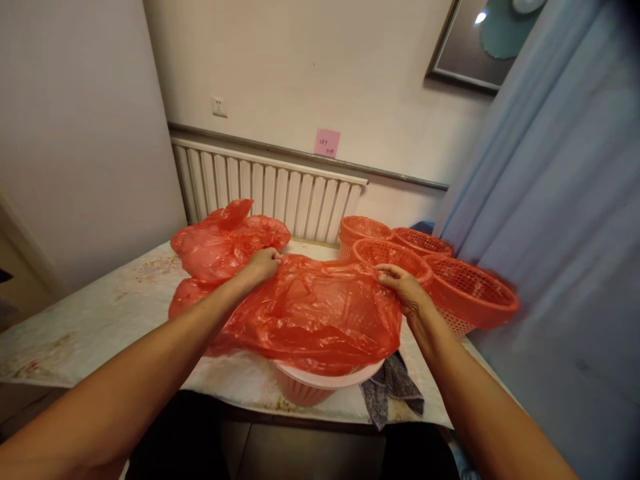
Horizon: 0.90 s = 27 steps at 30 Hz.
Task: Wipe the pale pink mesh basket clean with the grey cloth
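Observation:
A thin red plastic bag [325, 307] is stretched between my two hands, over a basket [310, 390] with a pale rim near the table's front edge. My left hand [265, 263] pinches the bag's far left edge. At its far right edge, the fingers of my right hand [400, 283] are closed on the plastic. The bag covers most of the basket's mouth; only the front of its rim and wall shows. More red plastic bags [225, 247] lie bunched up left of my left hand.
Several red perforated baskets [470, 293] stand at the right, beside a blue curtain [550, 167]. A dark grey cloth [393, 387] lies on the covered table [100, 320] by the front basket. Behind are a white radiator [280, 193] and a wall with a pink note [327, 143].

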Available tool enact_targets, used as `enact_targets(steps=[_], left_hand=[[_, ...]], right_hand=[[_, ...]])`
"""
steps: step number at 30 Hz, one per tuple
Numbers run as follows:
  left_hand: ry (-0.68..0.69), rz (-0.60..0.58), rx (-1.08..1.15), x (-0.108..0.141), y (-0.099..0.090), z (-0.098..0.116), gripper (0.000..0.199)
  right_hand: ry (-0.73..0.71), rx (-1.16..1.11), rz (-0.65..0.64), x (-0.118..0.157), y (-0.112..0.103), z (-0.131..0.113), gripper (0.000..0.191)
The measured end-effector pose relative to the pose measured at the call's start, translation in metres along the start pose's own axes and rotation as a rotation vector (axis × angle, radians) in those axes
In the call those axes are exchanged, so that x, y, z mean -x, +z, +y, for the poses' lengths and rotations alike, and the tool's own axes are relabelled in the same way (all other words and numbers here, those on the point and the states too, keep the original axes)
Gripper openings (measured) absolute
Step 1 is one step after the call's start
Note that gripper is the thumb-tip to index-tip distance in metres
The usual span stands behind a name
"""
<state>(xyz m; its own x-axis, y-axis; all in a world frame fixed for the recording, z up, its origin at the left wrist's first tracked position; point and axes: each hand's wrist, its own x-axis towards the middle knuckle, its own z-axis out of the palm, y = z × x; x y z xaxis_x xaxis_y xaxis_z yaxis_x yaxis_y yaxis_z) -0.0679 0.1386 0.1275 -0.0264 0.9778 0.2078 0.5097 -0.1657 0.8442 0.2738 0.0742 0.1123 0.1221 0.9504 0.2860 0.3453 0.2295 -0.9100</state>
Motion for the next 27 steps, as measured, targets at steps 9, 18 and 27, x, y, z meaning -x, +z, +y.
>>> enact_targets(steps=[9, 18, 27], left_hand=[[0.119, 0.167, -0.092, -0.002, -0.008, -0.012, 0.009], [0.084, -0.005, 0.002, -0.008, -0.005, -0.019, 0.017], [-0.111, -0.171, 0.274, -0.003, -0.002, -0.013, 0.031]], right_hand=[[-0.42, 0.846, 0.252, 0.005, 0.0, 0.013, 0.032], [-0.163, 0.658, 0.058, -0.013, 0.005, 0.01, 0.024], [-0.061, 0.615, 0.069, -0.028, 0.005, 0.028, 0.023]])
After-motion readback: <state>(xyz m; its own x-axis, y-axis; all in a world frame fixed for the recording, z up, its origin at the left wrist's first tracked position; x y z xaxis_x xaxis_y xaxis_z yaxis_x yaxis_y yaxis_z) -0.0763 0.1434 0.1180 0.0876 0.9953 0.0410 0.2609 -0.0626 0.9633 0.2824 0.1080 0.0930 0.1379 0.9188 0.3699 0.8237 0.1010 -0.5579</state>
